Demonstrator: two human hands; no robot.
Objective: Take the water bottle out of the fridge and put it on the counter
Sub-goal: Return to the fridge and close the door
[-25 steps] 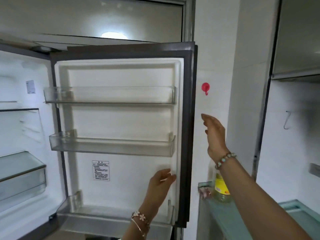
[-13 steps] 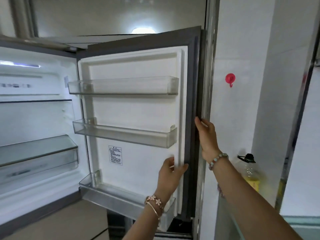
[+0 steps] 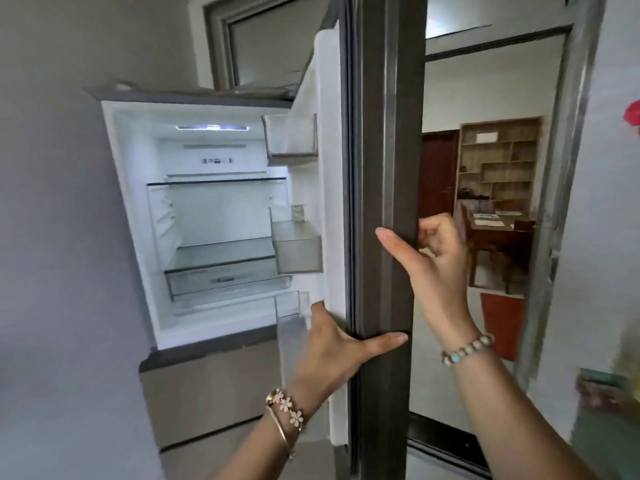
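Observation:
The fridge stands open at the left, its light on, and its glass shelves and drawer look empty. I see no water bottle in it. The fridge door is edge-on in the middle of the view, and its clear door bins hold nothing. My left hand grips the door's edge low down, fingers on the white inner side and thumb across the dark edge. My right hand holds the same edge higher up, thumb in front and fingers curled behind the outer face.
A grey wall fills the left. Behind the door a doorway opens onto a room with a wooden table and shelves. At the far right are a red hook, a blurred yellowish bottle and a greenish counter.
The door has swung from facing me to edge-on, and the view has turned left. Both hands have shifted onto the door's dark edge, the right one now gripping it.

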